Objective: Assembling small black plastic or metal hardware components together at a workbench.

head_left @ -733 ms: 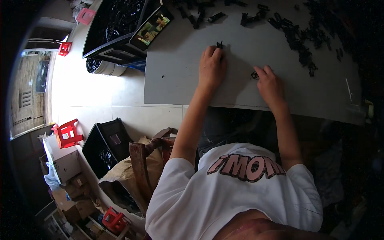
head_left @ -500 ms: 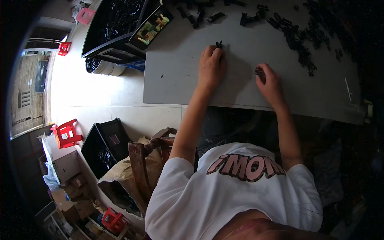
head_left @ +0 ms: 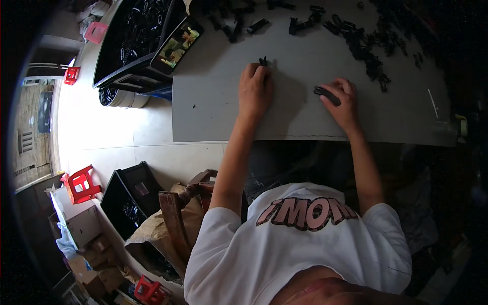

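Observation:
My left hand (head_left: 255, 89) is over the grey table with its fingers closed around a small black plastic piece (head_left: 263, 61), whose forked tip sticks out beyond the fingertips. The fingers hide most of that piece. To its right, my right hand (head_left: 344, 104) grips a longer, slightly curved black plastic piece (head_left: 327, 95) between thumb and fingers, one end pointing toward the left hand. Loose black plastic pieces (head_left: 258, 26) of a similar look lie scattered farther back on the table. More of them form a tangled heap (head_left: 363, 51) at the far right.
A phone (head_left: 176, 46) leans against a large black crate (head_left: 137, 30) full of black pieces, at the table's left. Below stands a white bucket (head_left: 127, 99). A wooden chair (head_left: 173, 218), a paper sack (head_left: 147, 234), another black bin (head_left: 140, 188) and a red stool (head_left: 82, 184) are at lower left.
The right hand's fingers have lifted and turned, so more of its black piece shows. The left hand keeps its hold. The whole view has shifted slightly.

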Available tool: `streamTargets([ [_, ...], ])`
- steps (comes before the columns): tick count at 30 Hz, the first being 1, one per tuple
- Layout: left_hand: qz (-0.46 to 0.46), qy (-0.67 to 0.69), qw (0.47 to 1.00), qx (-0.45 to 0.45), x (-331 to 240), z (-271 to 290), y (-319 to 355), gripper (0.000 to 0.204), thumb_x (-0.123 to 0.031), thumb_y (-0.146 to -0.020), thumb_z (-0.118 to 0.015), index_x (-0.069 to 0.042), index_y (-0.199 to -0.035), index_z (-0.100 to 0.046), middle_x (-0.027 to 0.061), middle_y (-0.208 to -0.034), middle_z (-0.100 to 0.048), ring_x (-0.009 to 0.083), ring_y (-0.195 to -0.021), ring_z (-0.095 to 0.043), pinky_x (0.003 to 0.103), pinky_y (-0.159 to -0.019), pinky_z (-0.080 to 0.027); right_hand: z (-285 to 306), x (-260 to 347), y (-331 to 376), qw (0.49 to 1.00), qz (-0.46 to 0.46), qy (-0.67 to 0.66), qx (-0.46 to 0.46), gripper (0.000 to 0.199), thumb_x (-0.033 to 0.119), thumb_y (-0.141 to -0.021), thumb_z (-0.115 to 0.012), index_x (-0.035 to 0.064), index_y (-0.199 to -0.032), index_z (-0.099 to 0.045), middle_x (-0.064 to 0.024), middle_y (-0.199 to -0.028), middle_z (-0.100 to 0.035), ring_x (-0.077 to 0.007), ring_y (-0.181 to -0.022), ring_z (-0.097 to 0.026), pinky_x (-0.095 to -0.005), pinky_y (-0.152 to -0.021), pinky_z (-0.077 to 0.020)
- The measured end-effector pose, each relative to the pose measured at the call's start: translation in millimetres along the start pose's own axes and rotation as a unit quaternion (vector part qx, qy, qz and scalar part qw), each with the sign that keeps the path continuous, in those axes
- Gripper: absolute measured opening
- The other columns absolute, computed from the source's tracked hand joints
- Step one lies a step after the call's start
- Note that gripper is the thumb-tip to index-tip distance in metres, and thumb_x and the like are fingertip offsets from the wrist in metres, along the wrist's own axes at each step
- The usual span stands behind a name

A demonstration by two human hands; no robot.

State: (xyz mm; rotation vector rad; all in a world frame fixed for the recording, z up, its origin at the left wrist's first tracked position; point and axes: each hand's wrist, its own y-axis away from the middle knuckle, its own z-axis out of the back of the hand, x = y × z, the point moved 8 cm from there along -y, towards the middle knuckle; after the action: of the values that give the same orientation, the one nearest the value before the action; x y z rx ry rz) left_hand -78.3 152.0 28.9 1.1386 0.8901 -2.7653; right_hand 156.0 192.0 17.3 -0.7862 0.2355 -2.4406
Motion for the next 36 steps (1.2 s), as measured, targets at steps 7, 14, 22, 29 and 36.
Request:
streamTargets([
  [7,0.012,0.017,1.000,0.009,-2.6,-0.1,-5.0,0.015,-0.004,-0.075,-0.059,-0.004,-0.090,-0.057,0.0153,-0.097,-0.055,0.0362,-0.090,-0.054,0.041,-0.078,-0.045,7.8,-6.4,-24.1,0.996,0.039,0.073,0.018,0.042,0.017,-0.080,-0.069,0.0114,-0.120,-0.058,-0.0103,-0.122,-0.049,-0.0288,-0.112,-0.048,-0.0389,-0.096,-0.0398],
  [14,0.050,0.036,0.998,0.005,5.7,0.6,-8.9,0.014,-0.004,-0.075,-0.060,-0.004,-0.088,-0.056,0.0155,-0.096,-0.054,0.0364,-0.090,-0.054,0.042,-0.077,-0.045,-23.2,-82.8,-153.6,0.986,0.084,0.127,-0.069,0.048,0.034,-0.092,-0.056,0.0122,-0.133,-0.046,-0.0177,-0.134,-0.043,-0.0374,-0.120,-0.043,-0.0456,-0.097,-0.0390],
  [22,0.068,0.049,0.996,0.006,5.4,2.0,-7.0,0.013,-0.006,-0.074,-0.062,-0.004,-0.084,-0.054,0.0154,-0.091,-0.052,0.0360,-0.086,-0.054,0.043,-0.072,-0.046,-48.4,-144.0,-222.3,0.953,-0.086,0.286,0.054,0.052,0.051,-0.096,-0.033,0.0223,-0.138,-0.041,-0.0188,-0.138,-0.039,-0.0410,-0.121,-0.041,-0.0510,-0.097,-0.0360],
  [29,0.086,0.037,0.995,0.033,12.0,4.2,-3.7,0.015,-0.007,-0.076,-0.062,-0.005,-0.090,-0.057,0.0144,-0.097,-0.053,0.0350,-0.090,-0.055,0.040,-0.077,-0.046,-65.0,-85.2,-173.8,0.968,-0.037,0.234,0.081,0.048,0.045,-0.099,-0.028,0.0176,-0.135,-0.045,-0.0061,-0.144,-0.037,-0.0360,-0.132,-0.030,-0.0528,-0.107,-0.0241],
  [36,0.066,0.050,0.996,0.032,10.8,-8.8,-8.7,0.014,-0.005,-0.075,-0.061,-0.005,-0.088,-0.058,0.0138,-0.096,-0.054,0.0345,-0.089,-0.055,0.041,-0.076,-0.047,-56.5,-29.8,-112.5,0.982,0.076,0.170,0.019,0.038,0.032,-0.097,-0.043,0.0088,-0.125,-0.054,-0.0147,-0.135,-0.046,-0.0366,-0.122,-0.042,-0.0451,-0.101,-0.0339],
])
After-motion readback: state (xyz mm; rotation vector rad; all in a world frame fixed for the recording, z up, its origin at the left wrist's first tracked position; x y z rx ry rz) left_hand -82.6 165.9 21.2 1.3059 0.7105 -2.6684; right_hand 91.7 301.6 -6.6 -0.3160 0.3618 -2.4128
